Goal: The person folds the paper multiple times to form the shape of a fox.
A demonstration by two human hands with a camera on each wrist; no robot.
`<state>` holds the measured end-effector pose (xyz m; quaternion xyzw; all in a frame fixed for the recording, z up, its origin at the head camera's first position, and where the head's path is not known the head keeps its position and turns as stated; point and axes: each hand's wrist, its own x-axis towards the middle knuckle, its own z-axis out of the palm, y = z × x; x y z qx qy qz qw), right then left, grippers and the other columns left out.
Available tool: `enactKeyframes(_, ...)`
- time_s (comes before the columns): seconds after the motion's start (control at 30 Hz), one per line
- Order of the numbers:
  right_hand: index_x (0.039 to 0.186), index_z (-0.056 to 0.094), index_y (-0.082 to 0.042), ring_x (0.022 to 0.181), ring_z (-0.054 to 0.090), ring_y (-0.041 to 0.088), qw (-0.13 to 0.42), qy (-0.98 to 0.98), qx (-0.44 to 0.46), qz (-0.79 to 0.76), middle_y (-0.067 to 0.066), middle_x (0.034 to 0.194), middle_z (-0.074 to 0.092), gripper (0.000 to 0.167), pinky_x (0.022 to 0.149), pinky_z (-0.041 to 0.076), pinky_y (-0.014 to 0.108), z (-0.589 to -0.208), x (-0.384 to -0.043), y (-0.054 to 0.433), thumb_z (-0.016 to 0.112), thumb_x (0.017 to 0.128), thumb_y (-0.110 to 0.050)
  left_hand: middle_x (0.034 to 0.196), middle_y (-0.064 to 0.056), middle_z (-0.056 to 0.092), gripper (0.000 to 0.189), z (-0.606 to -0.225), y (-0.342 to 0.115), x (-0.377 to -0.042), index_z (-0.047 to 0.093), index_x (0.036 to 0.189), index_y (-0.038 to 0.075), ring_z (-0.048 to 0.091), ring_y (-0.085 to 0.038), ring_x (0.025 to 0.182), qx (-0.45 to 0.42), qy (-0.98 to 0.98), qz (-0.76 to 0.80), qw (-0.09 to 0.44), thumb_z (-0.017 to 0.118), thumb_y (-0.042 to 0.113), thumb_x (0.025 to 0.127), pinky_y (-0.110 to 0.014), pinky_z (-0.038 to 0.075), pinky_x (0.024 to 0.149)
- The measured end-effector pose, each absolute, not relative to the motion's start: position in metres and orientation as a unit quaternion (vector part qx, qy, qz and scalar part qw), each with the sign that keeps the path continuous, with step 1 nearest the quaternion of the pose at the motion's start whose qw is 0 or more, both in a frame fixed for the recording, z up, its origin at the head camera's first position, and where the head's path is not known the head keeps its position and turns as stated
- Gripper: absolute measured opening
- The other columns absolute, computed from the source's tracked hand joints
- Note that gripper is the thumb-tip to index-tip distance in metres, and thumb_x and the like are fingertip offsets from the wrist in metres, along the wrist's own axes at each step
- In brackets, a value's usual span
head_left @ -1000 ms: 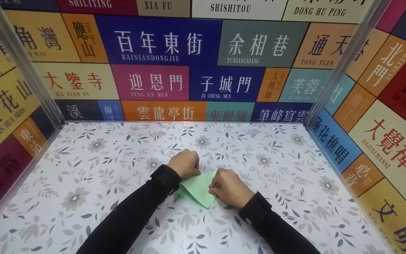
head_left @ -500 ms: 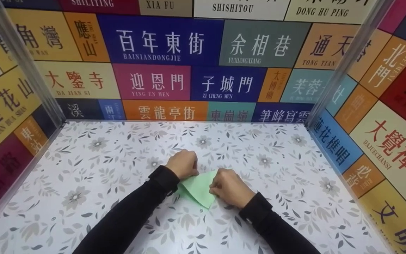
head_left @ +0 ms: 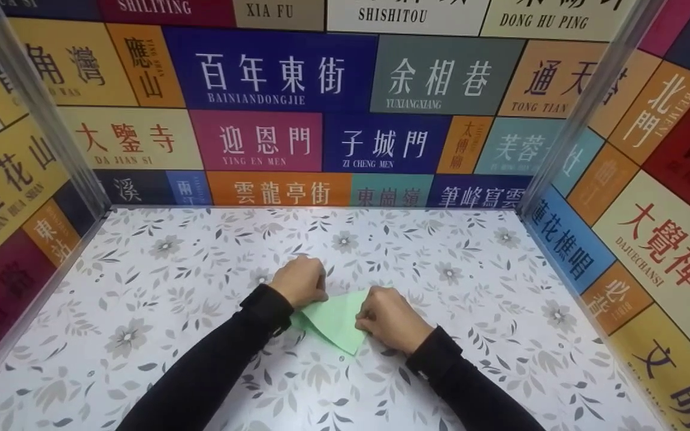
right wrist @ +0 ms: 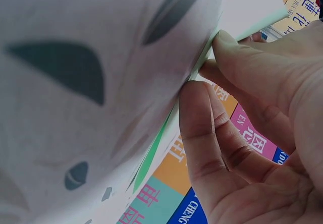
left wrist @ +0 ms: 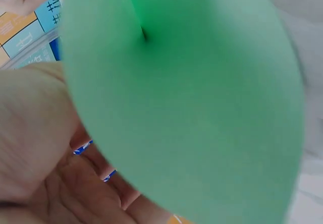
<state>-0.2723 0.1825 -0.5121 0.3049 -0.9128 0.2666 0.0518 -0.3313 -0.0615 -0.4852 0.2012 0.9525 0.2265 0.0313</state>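
Observation:
A sheet of light green paper (head_left: 338, 323), folded over into layers, lies near the middle of the patterned table in the head view. My left hand (head_left: 300, 281) holds its upper left part with curled fingers. At the right edge, my right hand (head_left: 394, 318) pinches the sheet. A raised, curved flap of the green paper (left wrist: 202, 123) fills most of the left wrist view and hides the left fingertips. Seen from the right wrist, the thumb and fingertips meet the thin paper edge close over the tabletop.
White table (head_left: 213, 251) printed with grey leaves and flowers spreads around both hands. Colourful panels with Chinese lettering (head_left: 273, 72) wall it in at the back and both sides. Clear strips (head_left: 51, 114) run up the corners.
My left hand has slid a little to the left and towards me, and the paper's left flap has shifted left with it. The right hand stays at the right edge.

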Motion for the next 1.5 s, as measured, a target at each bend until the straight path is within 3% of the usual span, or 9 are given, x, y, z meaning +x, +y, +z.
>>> enactKeyframes(0.47, 0.093, 0.090, -0.003, 0.082, 0.072, 0.018, 0.056, -0.915, 0.288, 0.277, 0.007, 0.091, 0.079, 0.008, 0.076, 0.063, 0.031, -0.514, -0.272, 0.186, 0.097, 0.089, -0.003, 0.075, -0.001, 0.076, 0.022, -0.491, -0.082, -0.324, 0.081, 0.078, 0.011, 0.065, -0.019, 0.069, 0.187, 0.953, 0.237, 0.017, 0.099, 0.010, 0.090, -0.036, 0.056, 0.070)
enactKeyframes(1.03, 0.093, 0.091, -0.004, 0.082, 0.069, 0.015, 0.044, -0.917, 0.276, 0.284, 0.005, 0.090, 0.076, 0.007, 0.076, 0.062, 0.029, -0.513, -0.270, 0.182, 0.097, 0.089, -0.003, 0.080, 0.001, 0.076, 0.019, -0.495, -0.120, -0.314, 0.082, 0.083, 0.014, 0.065, -0.018, 0.075, 0.154, 0.956, 0.247, 0.038, 0.098, 0.015, 0.092, -0.038, 0.056, 0.077)
enactKeyframes(1.5, 0.095, 0.091, -0.003, 0.083, 0.072, 0.018, 0.043, -0.918, 0.281, 0.278, 0.006, 0.092, 0.078, 0.007, 0.079, 0.064, 0.032, -0.513, -0.271, 0.182, 0.096, 0.090, -0.004, 0.081, 0.000, 0.073, 0.022, -0.500, -0.149, -0.303, 0.079, 0.083, 0.014, 0.062, -0.017, 0.074, 0.147, 0.955, 0.256, 0.028, 0.098, 0.016, 0.093, -0.035, 0.051, 0.073)
